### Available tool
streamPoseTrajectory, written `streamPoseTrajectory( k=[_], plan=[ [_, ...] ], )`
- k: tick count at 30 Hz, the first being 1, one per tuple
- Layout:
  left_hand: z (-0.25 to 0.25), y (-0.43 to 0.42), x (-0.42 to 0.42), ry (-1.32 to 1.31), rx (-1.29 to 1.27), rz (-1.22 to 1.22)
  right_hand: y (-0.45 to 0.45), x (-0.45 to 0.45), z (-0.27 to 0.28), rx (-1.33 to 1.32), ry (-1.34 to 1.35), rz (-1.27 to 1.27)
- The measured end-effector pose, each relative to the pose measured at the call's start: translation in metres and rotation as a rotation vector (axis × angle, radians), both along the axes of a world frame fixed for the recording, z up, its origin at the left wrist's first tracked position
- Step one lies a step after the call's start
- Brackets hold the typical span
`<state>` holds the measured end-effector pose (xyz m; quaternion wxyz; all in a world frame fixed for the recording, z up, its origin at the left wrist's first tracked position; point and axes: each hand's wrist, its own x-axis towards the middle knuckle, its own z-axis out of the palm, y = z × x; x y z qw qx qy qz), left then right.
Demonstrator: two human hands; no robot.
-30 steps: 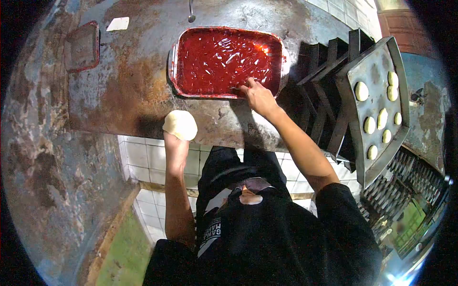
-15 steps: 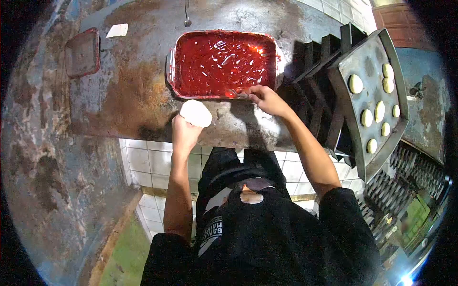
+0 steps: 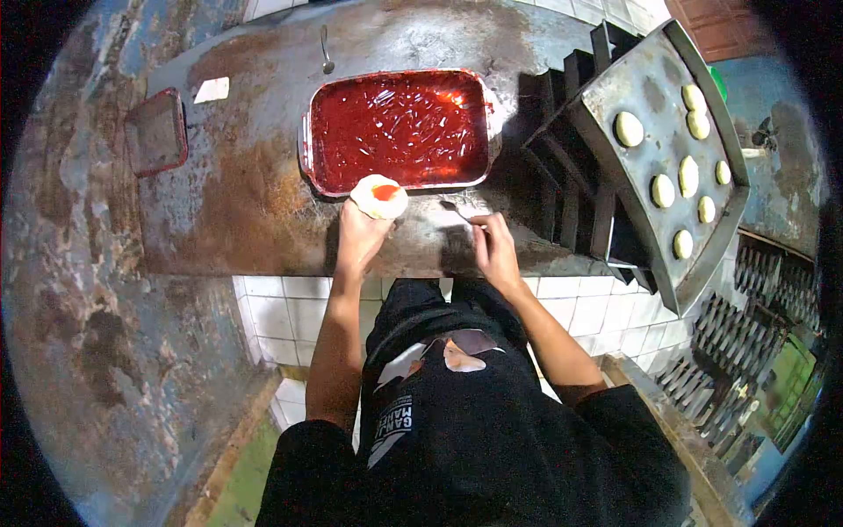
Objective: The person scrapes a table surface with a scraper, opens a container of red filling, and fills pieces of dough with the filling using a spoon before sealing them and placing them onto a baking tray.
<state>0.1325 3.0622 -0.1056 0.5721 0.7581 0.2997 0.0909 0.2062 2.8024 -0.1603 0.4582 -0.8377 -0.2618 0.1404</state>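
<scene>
My left hand [image 3: 361,235] holds a flattened round of pale dough [image 3: 373,208] near the front edge of a container. A blob of red jam [image 3: 385,192] sits on the dough. My right hand [image 3: 498,250] grips a spoon [image 3: 454,209] by its handle, its bowl pointing left above the worktop and apart from the dough. Just beyond both hands stands a rectangular container [image 3: 307,145] filled with glossy red jam [image 3: 399,127].
On the right, a baking tray [image 3: 654,167] with several dough balls [image 3: 663,191] rests tilted on stacked dark pans [image 3: 571,158]. Another spoon [image 3: 327,60] lies at the back of the worktop [image 3: 237,167]. A red-rimmed lid or tray [image 3: 160,132] and a white piece [image 3: 212,90] are at left.
The spoon has left the jam container and moved toward me with my right hand. Red jam now lies on the dough, which was bare before. The view has shifted slightly.
</scene>
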Motion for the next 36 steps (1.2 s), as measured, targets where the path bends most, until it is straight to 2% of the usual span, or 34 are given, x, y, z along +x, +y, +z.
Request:
streamPoseTrajectory(
  k=[1,3,4,5,8,11,14,17,18,19,20,21,23,24,25,27,29,31,33,35,36],
  plan=[
    [0.001,-0.001,0.001,-0.003,0.006,-0.009,-0.017,0.001,-0.03,-0.088,0.017,-0.069],
    [0.005,-0.004,0.0,0.013,-0.08,-0.1,-0.047,0.012,-0.067,-0.383,0.088,0.137],
    [0.011,-0.007,0.004,-0.024,-0.126,-0.18,-0.038,0.017,-0.05,-0.359,-0.014,0.153],
    [0.017,-0.008,0.007,-0.025,-0.12,-0.191,-0.029,0.024,-0.033,-0.263,0.023,0.172],
    [0.027,-0.019,0.014,-0.088,-0.158,-0.383,0.024,0.047,0.089,0.07,0.171,0.279],
    [0.047,-0.032,0.027,-0.091,-0.37,-0.501,0.046,0.06,0.145,0.146,0.015,0.421],
    [0.052,-0.028,0.032,-0.046,-0.451,-0.588,0.048,0.077,0.164,0.139,0.109,0.464],
    [0.081,-0.027,0.034,-0.198,-0.487,-0.608,0.047,0.076,0.166,0.269,0.492,0.326],
    [0.083,-0.032,0.031,-0.273,-0.609,-0.559,0.047,0.076,0.167,0.266,0.484,0.329],
    [0.087,-0.033,0.029,-0.281,-0.608,-0.559,0.047,0.075,0.169,0.312,0.593,0.294],
    [0.092,-0.033,0.027,-0.235,-0.755,-0.462,0.047,0.073,0.171,0.358,0.703,0.258],
    [0.1,-0.035,0.026,-0.188,-0.9,-0.361,0.047,0.069,0.18,0.355,0.697,0.261],
    [0.102,-0.039,0.023,-0.194,-0.825,-0.292,0.05,0.06,0.21,0.361,0.646,0.199],
    [0.099,-0.04,0.024,-0.232,-0.816,-0.283,0.051,0.06,0.219,0.243,0.139,0.317],
    [0.098,-0.041,0.024,-0.27,-0.806,-0.275,0.054,0.06,0.223,0.24,0.137,0.323],
    [0.101,-0.046,0.022,-0.258,-0.804,-0.272,0.061,0.057,0.23,0.026,-0.385,0.474],
    [0.108,-0.047,0.025,-0.265,-0.79,-0.267,0.067,0.064,0.236,-0.002,-0.326,0.5],
    [0.113,-0.038,0.025,-0.218,-0.802,-0.204,0.07,0.072,0.235,0.087,-0.143,0.501],
    [0.116,-0.025,0.02,-0.242,-1.193,-0.282,0.072,0.07,0.239,0.161,-0.15,0.415],
    [0.126,-0.037,0.018,-0.261,-1.193,-0.22,0.067,0.07,0.244,0.101,0.058,0.314],
    [0.127,-0.043,0.019,-0.282,-0.893,-0.229,0.068,0.067,0.242,0.166,0.079,0.267]
  ],
)
